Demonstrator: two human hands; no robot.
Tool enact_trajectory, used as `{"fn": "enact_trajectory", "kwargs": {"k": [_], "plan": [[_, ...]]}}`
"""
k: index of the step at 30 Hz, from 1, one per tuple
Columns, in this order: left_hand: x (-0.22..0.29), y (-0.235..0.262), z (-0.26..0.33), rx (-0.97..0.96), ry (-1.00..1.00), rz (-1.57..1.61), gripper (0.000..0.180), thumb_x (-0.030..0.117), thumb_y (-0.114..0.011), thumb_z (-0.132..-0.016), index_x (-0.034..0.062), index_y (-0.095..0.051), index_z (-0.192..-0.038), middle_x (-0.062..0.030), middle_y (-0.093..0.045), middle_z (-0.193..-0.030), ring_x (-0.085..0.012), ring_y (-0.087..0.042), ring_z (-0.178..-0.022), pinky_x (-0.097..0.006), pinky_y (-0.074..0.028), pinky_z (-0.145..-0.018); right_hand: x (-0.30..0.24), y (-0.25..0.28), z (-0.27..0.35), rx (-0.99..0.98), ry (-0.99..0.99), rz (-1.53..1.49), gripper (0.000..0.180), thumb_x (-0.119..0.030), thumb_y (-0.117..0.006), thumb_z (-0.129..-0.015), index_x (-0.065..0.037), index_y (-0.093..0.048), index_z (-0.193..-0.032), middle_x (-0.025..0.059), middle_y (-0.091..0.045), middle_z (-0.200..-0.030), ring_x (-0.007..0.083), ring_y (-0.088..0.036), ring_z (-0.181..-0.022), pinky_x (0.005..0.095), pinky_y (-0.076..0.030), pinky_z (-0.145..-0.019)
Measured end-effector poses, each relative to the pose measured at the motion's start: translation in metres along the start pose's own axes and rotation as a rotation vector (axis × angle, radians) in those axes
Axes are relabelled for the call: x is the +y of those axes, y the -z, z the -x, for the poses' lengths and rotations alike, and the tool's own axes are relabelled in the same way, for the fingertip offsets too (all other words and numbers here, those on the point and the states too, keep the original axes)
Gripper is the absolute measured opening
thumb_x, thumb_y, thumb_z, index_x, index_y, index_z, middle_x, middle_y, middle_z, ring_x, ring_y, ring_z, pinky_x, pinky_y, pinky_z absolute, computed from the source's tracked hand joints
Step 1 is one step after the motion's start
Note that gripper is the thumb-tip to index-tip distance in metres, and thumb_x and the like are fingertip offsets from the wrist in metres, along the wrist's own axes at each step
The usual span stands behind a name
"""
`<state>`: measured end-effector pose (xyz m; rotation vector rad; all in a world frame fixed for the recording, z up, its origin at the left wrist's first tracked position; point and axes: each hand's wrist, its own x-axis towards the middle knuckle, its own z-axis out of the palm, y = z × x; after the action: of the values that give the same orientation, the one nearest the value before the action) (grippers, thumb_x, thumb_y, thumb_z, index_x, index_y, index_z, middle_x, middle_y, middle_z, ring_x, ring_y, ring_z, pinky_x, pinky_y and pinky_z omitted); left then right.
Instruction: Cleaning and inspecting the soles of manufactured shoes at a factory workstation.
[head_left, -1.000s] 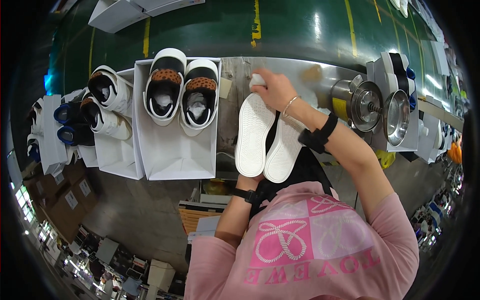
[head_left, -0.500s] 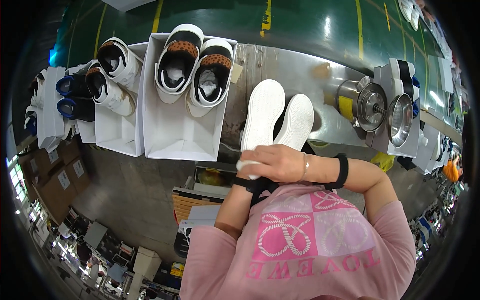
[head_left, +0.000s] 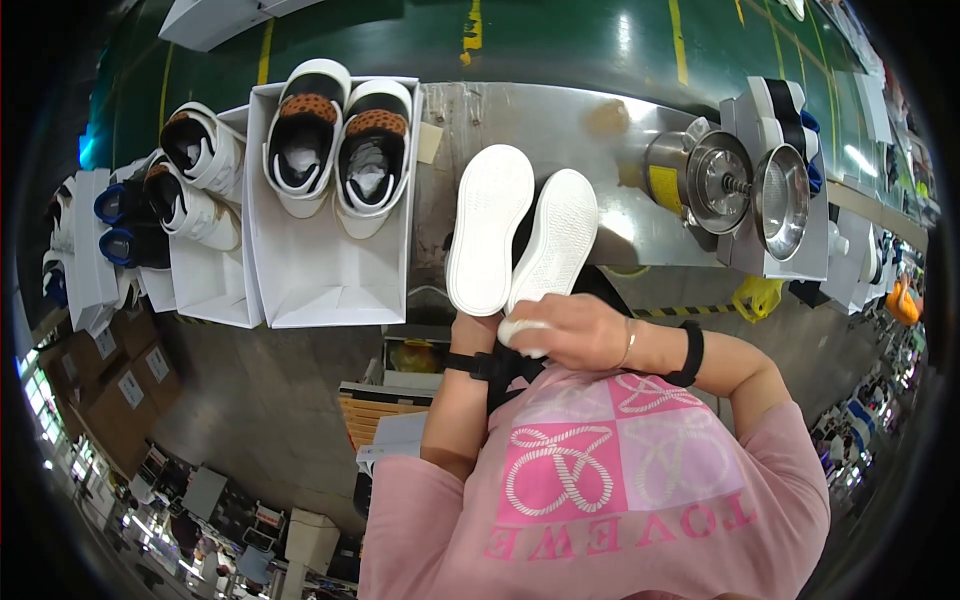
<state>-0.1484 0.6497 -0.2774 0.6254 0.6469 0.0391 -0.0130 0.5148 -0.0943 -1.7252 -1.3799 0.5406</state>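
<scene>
Right hand [head_left: 575,330] closed over heel end of pair of white shoes [head_left: 520,235], soles up, at metal bench [head_left: 560,120] edge. Left hand hidden beneath pair; grip indeterminable. Open white box [head_left: 325,270] just left.

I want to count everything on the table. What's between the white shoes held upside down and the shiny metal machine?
Nothing: between the white shoes and the metal machine, the head view shows only bare metal tabletop.
</scene>
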Motion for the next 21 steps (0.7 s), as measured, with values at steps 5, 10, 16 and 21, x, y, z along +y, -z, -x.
{"fn": "enact_trajectory", "kwargs": {"k": [5,10,16,21], "plan": [[0.036,-0.04,0.007,-0.004,0.175,0.271,0.053,0.04,-0.043,-0.105,0.0031,-0.045,-0.143,-0.0106,-0.055,-0.14,-0.0241,-0.057,-0.122,-0.04,-0.049,-0.102,0.076,0.011,-0.004,0.418,-0.237,0.059,0.031,-0.003,-0.075,-0.079,-0.007,-0.065,-0.107,0.0116,-0.069,-0.107,0.032,-0.068,-0.096,0.0383,-0.057,-0.082],[0.045,-0.049,0.011,0.171,0.219,0.196,0.057,0.045,-0.039,-0.105,0.0043,-0.044,-0.145,-0.0109,-0.054,-0.143,-0.0269,-0.056,-0.125,-0.042,-0.049,-0.102,0.06,0.001,-0.011,0.329,-0.134,0.09,0.035,-0.002,-0.076,-0.073,-0.009,-0.065,-0.106,0.0127,-0.068,-0.107,0.0319,-0.067,-0.096,0.0406,-0.056,-0.084],[0.041,-0.04,0.013,0.216,0.226,0.344,0.058,0.046,-0.038,-0.105,0.0057,-0.043,-0.147,-0.0098,-0.052,-0.146,-0.0279,-0.054,-0.128,-0.042,-0.048,-0.105,0.085,0.009,-0.026,0.458,-0.257,0.032,0.027,-0.008,-0.074,-0.081,-0.008,-0.064,-0.106,0.0136,-0.068,-0.1,0.0336,-0.067,-0.093,0.0406,-0.054,-0.08],[0.039,-0.036,0.012,0.182,0.258,0.382,0.059,0.046,-0.039,-0.105,0.0045,-0.043,-0.147,-0.0115,-0.051,-0.146,-0.0297,-0.055,-0.128,-0.043,-0.049,-0.104,0.114,0.028,-0.023,0.567,-0.677,-0.097,0.026,-0.01,-0.074,-0.083,-0.009,-0.065,-0.108,0.0168,-0.069,-0.092,0.0336,-0.069,-0.081,0.0384,-0.055,-0.074]]}}
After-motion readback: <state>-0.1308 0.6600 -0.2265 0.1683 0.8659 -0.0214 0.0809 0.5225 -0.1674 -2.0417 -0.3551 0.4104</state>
